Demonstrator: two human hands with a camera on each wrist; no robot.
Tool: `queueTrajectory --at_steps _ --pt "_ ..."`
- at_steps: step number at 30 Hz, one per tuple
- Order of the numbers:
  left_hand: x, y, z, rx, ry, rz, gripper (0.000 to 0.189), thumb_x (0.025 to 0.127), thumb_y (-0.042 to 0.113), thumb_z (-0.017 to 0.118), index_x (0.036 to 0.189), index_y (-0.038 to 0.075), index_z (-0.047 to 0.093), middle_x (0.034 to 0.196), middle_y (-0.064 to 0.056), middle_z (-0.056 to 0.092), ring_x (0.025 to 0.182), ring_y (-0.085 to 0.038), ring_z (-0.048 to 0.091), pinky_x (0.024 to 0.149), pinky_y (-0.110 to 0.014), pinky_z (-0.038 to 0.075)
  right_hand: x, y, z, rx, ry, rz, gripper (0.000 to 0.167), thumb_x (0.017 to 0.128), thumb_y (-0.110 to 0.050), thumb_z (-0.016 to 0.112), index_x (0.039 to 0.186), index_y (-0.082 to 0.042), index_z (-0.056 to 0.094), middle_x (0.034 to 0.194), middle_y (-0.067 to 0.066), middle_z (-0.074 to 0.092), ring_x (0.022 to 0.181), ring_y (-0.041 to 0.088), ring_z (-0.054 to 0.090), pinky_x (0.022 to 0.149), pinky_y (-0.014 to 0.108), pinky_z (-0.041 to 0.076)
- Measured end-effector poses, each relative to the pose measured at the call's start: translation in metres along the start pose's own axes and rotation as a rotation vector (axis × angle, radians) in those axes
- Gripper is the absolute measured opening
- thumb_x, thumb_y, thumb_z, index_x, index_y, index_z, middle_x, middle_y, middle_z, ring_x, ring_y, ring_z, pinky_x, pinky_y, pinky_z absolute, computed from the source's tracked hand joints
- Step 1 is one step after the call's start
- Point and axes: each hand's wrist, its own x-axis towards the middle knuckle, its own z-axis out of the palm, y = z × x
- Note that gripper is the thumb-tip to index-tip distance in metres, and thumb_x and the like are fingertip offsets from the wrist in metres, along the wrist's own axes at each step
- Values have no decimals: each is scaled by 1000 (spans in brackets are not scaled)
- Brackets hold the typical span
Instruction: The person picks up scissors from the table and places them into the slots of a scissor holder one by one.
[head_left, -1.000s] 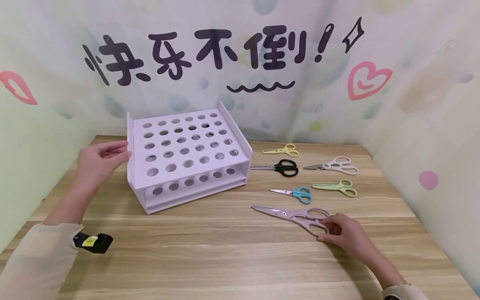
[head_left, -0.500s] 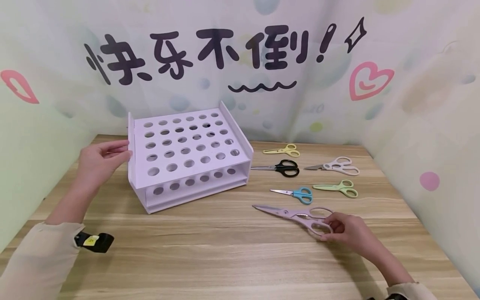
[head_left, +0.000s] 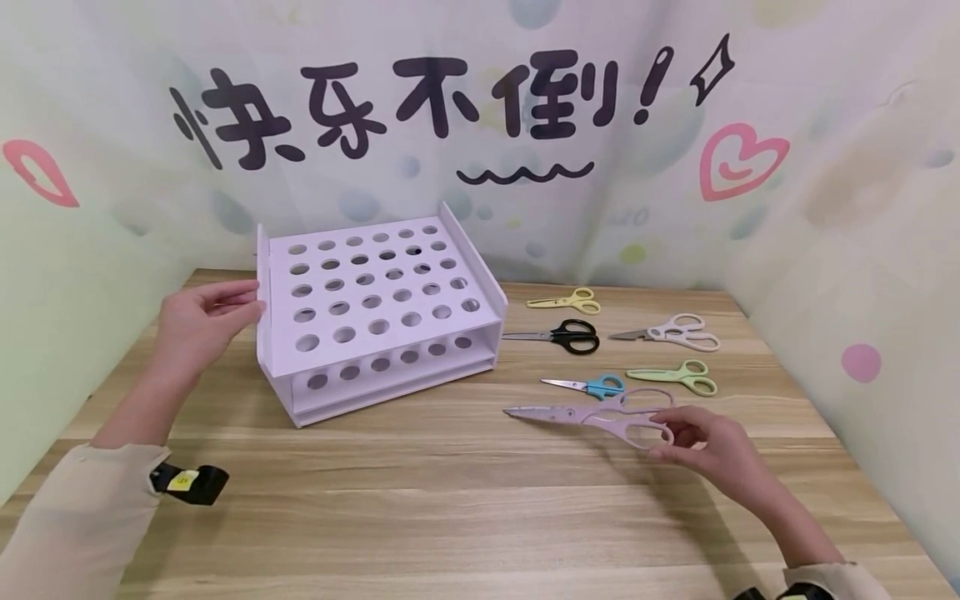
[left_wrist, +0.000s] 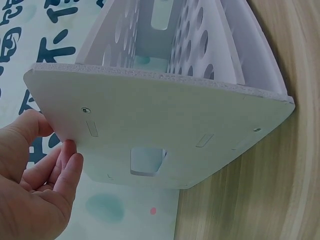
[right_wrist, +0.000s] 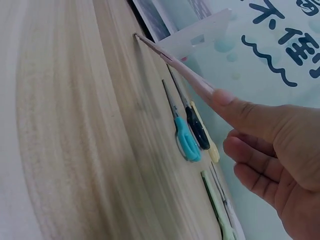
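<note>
On the left of the table stands a white holed rack (head_left: 358, 319). My left hand (head_left: 198, 321) touches its left side panel with thumb and fingertips; in the left wrist view they lie at the panel (left_wrist: 170, 110)'s upper edge, without plainly wrapping it. My right hand (head_left: 712, 442) pinches the pale pink scissors (head_left: 573, 414) by one handle loop. Those scissors are raised off the table, blades pointing left towards the rack. In the right wrist view the thumb presses on the handle, and the blades appear edge-on. The blue-handled scissors (head_left: 606, 387) lie just behind, partly covered by the pink loops.
Black-handled scissors (head_left: 577, 336) lie with blade tips close to the rack. Yellow scissors (head_left: 581, 301) are behind them. White-handled scissors (head_left: 678, 332) and green scissors (head_left: 678, 375) lie to the right. Printed fabric walls (head_left: 517, 225) bound the wooden table (head_left: 420, 508) at the back and sides.
The right hand has lifted the pink scissors off the table, raising the handles and moving slightly right. The left hand stays at the rack's side panel; the rack has not moved.
</note>
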Motion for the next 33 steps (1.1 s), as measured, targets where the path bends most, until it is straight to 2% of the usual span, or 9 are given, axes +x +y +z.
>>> queueTrajectory --at_steps 6,10,13,18,22,29,33 --pt "0 -2 0 20 7 0 50 85 18 64 124 -11 50 75 30 54 71 14 54 61 -7 44 4 -5 -7 79 33 -48 33 70 2 75 101 4 65 77 0 60 65 3 59 54 18 48" --pt "-1 -3 1 14 5 -11 51 85 19 64 124 -10 50 75 30 55 71 13 55 61 -7 44 9 -8 -14 186 20 -31 31 73 6 71 104 9 63 84 1 62 71 3 62 59 22 52" --pt "-1 -4 1 1 1 -14 51 85 19 64 124 -11 50 75 30 55 72 13 55 61 -7 44 14 -13 -20 226 20 -14 32 76 6 69 107 10 62 92 -5 63 76 4 64 61 24 53" --pt "-1 -4 1 15 6 -10 50 85 19 64 124 -10 50 75 30 54 71 14 54 61 -7 44 23 -23 -27 185 58 29 32 78 -2 70 107 8 63 94 -14 65 78 4 65 62 21 52" --pt "-1 -3 1 15 6 0 50 85 18 64 124 -11 50 75 30 54 70 13 54 61 -7 44 31 -33 -30 149 102 45 33 77 -3 71 107 8 64 91 -8 68 75 2 65 63 17 51" --pt "-2 -2 0 18 15 10 49 85 18 63 123 -10 51 75 29 54 71 13 54 61 -7 44 45 -51 -33 113 152 39 32 80 -7 70 109 3 65 98 3 67 75 1 64 65 15 50" --pt "-2 1 1 43 20 7 48 85 20 64 123 -8 53 75 29 53 71 13 54 61 -8 44 52 -61 -33 104 169 36 29 81 -8 69 107 3 66 93 5 67 73 1 64 63 16 50"
